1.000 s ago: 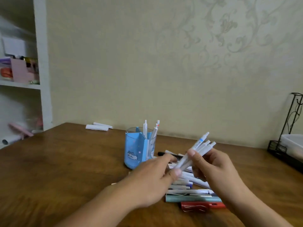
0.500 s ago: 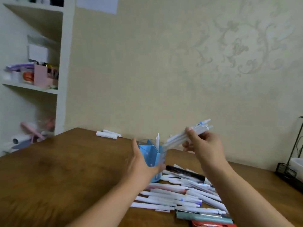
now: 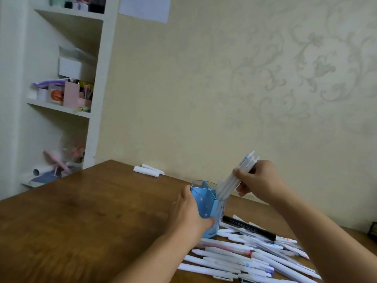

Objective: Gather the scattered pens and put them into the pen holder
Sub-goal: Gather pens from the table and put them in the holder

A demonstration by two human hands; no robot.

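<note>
**Bundle going into the holder**

On the table [image 3: 81, 221], loose pens [image 3: 255, 256] lie near right. The left hand [image 3: 189, 213] grips the holder [image 3: 206, 203]; the right hand [image 3: 259, 180] pinches a bundle [image 3: 230, 180], tips inside. Best to keep the holder steady and release gradually.

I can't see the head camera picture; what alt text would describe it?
A right hand lowers a bundle of white pens into a blue holder that the left hand grips on a wooden table. Many more pens lie scattered beside the holder.
</note>
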